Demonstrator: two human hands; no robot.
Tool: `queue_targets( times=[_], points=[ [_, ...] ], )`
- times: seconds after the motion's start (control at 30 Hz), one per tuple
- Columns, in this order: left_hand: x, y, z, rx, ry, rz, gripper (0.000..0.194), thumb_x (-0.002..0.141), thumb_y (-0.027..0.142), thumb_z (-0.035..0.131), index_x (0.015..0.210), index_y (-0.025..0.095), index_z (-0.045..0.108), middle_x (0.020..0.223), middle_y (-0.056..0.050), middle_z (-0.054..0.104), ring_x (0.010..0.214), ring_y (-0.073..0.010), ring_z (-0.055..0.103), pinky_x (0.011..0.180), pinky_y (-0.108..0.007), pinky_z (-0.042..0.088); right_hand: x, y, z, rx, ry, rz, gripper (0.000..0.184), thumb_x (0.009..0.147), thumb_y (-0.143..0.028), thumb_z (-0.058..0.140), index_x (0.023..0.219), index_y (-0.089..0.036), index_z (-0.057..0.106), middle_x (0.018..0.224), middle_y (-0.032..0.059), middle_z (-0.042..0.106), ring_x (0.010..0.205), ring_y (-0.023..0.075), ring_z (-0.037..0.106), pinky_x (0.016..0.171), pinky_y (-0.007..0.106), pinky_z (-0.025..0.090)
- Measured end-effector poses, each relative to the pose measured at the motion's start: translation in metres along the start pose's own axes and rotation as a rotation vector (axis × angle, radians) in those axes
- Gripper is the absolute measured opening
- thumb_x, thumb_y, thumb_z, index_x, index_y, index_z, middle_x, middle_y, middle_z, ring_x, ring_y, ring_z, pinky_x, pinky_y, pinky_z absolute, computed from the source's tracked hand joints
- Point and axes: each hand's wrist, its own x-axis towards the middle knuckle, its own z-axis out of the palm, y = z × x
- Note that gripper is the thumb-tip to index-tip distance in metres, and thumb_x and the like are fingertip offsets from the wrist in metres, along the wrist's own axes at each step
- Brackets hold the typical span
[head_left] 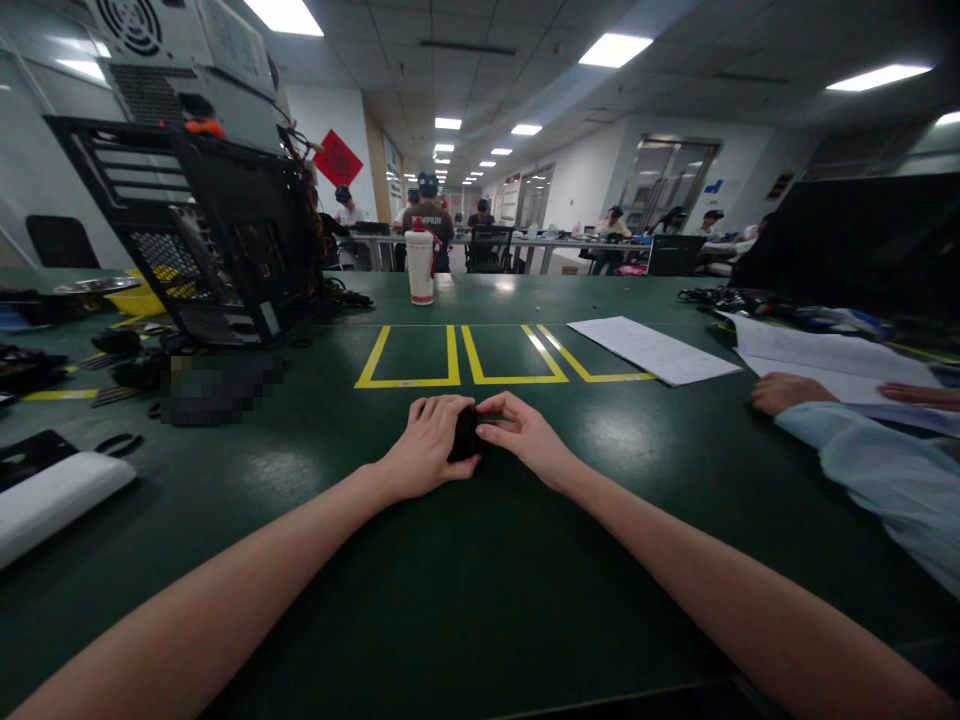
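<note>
A small black object [464,434] stands on the green table between my hands; its kind I cannot make out. Around its left side and top curls my left hand [429,448], thumb at the near edge and fingers over the far part, so much of it is hidden. From the other side, my right hand [521,435] brings thumb and forefinger together at the object's right edge. Whatever lies between those two fingertips is too small to name. Just beyond my hands, yellow tape outlines [517,380] mark the tabletop.
An open black computer case [225,230] with a power supply on top stands left. A white cup [421,265] sits at the back. Papers [652,350] lie right, near another person's hand [791,392]. A white object [64,500] lies at left; people sit in the background.
</note>
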Motion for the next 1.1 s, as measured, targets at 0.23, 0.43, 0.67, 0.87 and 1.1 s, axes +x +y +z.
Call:
queue_targets(
  times=[0.23, 0.43, 0.67, 0.87, 1.1],
  points=[
    [-0.0004, -0.0005, 0.0002, -0.001, -0.002, 0.002, 0.059, 0.069, 0.035, 0.056, 0.117, 0.017, 0.028, 0.110, -0.010, 0.044, 0.105, -0.0261, 0.041, 0.092, -0.045, 0.027, -0.0017, -0.0011, -0.0028, -0.001, -0.079, 0.037, 0.035, 0.064, -0.018, 0.064, 0.097, -0.021, 0.052, 0.103, 0.0025, 0.054, 0.100, 0.0160, 0.053, 0.093, 0.037, 0.039],
    [-0.0002, -0.0023, 0.0033, 0.020, 0.007, 0.005, 0.060, 0.069, 0.035, 0.057, 0.117, 0.017, 0.028, 0.110, -0.010, 0.044, 0.105, -0.0267, 0.040, 0.091, -0.044, 0.027, -0.0009, 0.0011, 0.0001, 0.011, -0.048, -0.019, 0.025, 0.066, -0.020, 0.063, 0.089, -0.020, 0.053, 0.094, -0.0001, 0.054, 0.092, 0.0138, 0.055, 0.089, 0.034, 0.041],
    [0.0001, -0.0020, 0.0035, 0.021, 0.013, 0.007, 0.059, 0.068, 0.034, 0.057, 0.116, 0.016, 0.028, 0.109, -0.011, 0.044, 0.104, -0.0262, 0.041, 0.091, -0.044, 0.027, 0.0014, 0.0028, -0.0011, 0.034, -0.026, 0.035, 0.036, 0.066, -0.018, 0.063, 0.100, -0.021, 0.050, 0.100, 0.0026, 0.055, 0.096, 0.0149, 0.054, 0.092, 0.036, 0.039],
    [-0.0002, -0.0029, 0.0039, 0.011, 0.011, 0.002, 0.060, 0.068, 0.034, 0.057, 0.117, 0.017, 0.028, 0.109, -0.010, 0.044, 0.104, -0.0264, 0.041, 0.091, -0.045, 0.027, -0.0020, 0.0032, -0.0037, 0.018, -0.093, 0.005, 0.042, 0.060, -0.013, 0.068, 0.096, -0.022, 0.049, 0.103, 0.0014, 0.052, 0.098, 0.0152, 0.053, 0.092, 0.036, 0.040],
    [0.0001, -0.0017, 0.0023, 0.000, 0.008, 0.003, 0.060, 0.069, 0.036, 0.057, 0.118, 0.017, 0.027, 0.110, -0.010, 0.044, 0.104, -0.0261, 0.041, 0.091, -0.044, 0.028, -0.0008, -0.0012, -0.0001, 0.004, -0.030, -0.003, 0.021, 0.069, -0.021, 0.061, 0.087, -0.019, 0.052, 0.092, 0.0010, 0.055, 0.090, 0.0141, 0.056, 0.089, 0.037, 0.041]
  ],
)
